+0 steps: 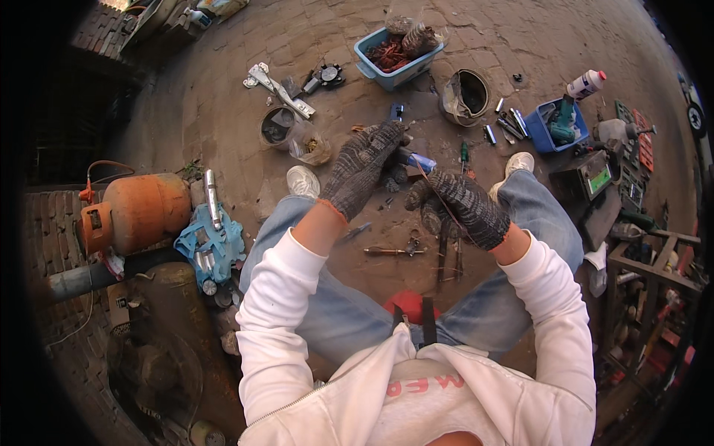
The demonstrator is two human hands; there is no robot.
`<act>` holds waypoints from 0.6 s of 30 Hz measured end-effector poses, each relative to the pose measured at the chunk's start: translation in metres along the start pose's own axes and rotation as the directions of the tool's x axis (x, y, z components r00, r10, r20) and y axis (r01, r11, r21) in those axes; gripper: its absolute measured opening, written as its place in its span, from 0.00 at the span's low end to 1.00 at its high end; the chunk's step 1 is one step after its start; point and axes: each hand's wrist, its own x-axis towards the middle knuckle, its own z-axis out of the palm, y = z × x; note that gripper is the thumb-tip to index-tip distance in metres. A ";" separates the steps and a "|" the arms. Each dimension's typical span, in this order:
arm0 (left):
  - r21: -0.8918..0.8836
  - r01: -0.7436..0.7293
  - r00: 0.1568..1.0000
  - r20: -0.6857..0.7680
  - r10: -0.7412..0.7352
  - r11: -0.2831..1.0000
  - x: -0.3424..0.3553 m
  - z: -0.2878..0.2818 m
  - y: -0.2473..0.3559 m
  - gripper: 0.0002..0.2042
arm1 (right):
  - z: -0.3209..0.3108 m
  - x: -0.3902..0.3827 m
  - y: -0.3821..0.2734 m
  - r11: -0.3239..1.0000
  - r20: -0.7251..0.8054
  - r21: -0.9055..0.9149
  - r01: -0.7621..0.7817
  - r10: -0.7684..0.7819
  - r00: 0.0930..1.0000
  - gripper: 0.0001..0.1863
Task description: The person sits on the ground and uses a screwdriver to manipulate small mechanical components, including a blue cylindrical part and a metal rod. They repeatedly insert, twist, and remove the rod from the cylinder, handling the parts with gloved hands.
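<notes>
My left hand (360, 165), in a dark grey knit glove, closes around a small part with a blue, roughly cylindrical end (422, 162); its kind is not clear. My right hand (462, 208), gloved alike, is closed on a thin reddish-brown wire (440, 197) that runs up to the blue end. Just past my left fingertips is another blue piece (396, 111). Beneath the hands a small brass-coloured torch-like tool (393, 251) lies on the ground. A screwdriver with a green handle (464, 152) rests beyond my right hand.
Ahead stand a light-blue tub (401, 78) with reddish wire, a round bucket (465, 98) and clear containers (311, 143). A blue basket (556, 125) holds a green power tool. An orange gas cylinder (149, 204) lies at left; a metal frame (654, 275) stands at right.
</notes>
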 end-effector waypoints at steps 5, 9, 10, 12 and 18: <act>-0.166 -0.042 0.998 -0.047 0.035 0.985 0.017 0.014 -0.023 0.16 | 0.006 -0.013 -0.009 0.988 0.021 -0.153 0.030 -0.027 0.999 0.18; -0.244 -0.029 0.999 -0.030 0.023 0.969 0.021 0.021 -0.029 0.19 | 0.004 -0.014 -0.010 0.982 0.012 -0.190 0.003 -0.001 1.000 0.14; -0.259 0.003 1.000 -0.022 -0.009 0.966 0.021 0.023 -0.028 0.19 | 0.003 -0.012 -0.008 0.973 0.019 -0.232 0.015 -0.011 1.000 0.14; -0.319 0.049 0.999 -0.006 -0.054 0.946 0.022 0.026 -0.025 0.19 | 0.000 -0.009 -0.004 0.781 0.103 -0.554 0.288 -0.280 0.955 0.14; -0.295 -0.298 0.896 -0.414 0.160 0.908 0.037 0.008 0.000 0.22 | -0.009 0.001 0.017 0.942 -0.121 -0.274 0.192 -0.232 0.965 0.14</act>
